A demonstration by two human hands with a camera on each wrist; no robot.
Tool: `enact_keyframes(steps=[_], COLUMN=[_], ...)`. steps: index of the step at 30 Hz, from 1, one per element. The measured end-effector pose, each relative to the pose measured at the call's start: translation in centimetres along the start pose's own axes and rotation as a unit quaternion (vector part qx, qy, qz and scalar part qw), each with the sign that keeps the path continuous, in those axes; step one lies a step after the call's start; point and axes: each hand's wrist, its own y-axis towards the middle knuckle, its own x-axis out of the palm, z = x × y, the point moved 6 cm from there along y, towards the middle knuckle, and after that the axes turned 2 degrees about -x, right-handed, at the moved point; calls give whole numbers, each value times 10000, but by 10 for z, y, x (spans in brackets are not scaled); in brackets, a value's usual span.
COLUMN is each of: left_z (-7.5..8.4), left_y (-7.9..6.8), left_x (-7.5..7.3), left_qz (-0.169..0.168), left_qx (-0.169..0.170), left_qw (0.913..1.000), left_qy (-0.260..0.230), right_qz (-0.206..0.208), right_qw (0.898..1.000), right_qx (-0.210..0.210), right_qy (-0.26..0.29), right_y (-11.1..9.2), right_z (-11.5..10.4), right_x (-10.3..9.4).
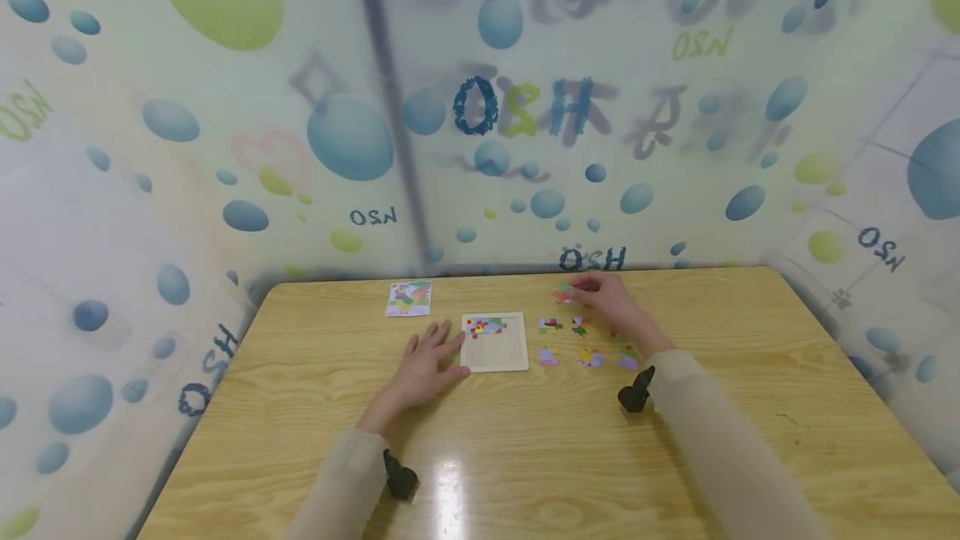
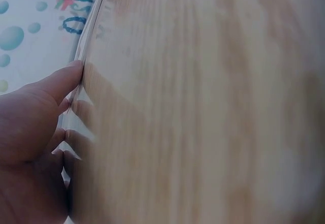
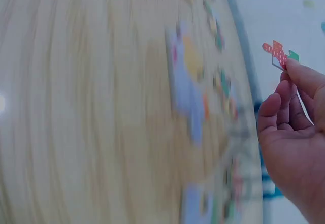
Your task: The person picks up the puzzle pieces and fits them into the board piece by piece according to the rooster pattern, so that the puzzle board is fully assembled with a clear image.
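Note:
My right hand (image 1: 609,297) pinches a red and green jigsaw piece (image 3: 279,55) between thumb and finger, raised off the table at the far side of the loose pieces. White dots cover the red part of it. My left hand (image 1: 425,367) lies with spread, fairly straight fingers at the left edge of a pale square puzzle tray (image 1: 497,355), thumb by its near left corner. Some joined colourful pieces (image 1: 486,326) fill part of the tray's top row. Right of the tray, several loose jigsaw pieces (image 1: 590,357) lie in rows, some partly hidden under my right arm.
A square picture card (image 1: 409,299) lies on the wooden table (image 1: 540,457) behind and left of the tray. Walls with blue and green dots (image 1: 480,190) stand behind and beside the table. Each cuff carries a small black device (image 1: 636,391).

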Motion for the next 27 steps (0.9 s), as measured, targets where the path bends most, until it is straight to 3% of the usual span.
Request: enact_keyframes(steps=[4, 13, 27], left_z=[-2, -2, -1], left_y=[2, 2, 2], left_x=[2, 2, 2], left_qz=[-18, 25, 36], left_qx=[-30, 4, 8], left_qw=[10000, 10000, 10000], left_qy=[40, 15, 18], right_qz=[-284, -831, -1002], right_qw=[9994, 9962, 9942], right_qx=[-74, -256, -233], right_qy=[191, 56, -316], right_y=[4, 3, 0], right_z=[-11, -27, -33], right_x=[21, 59, 85])
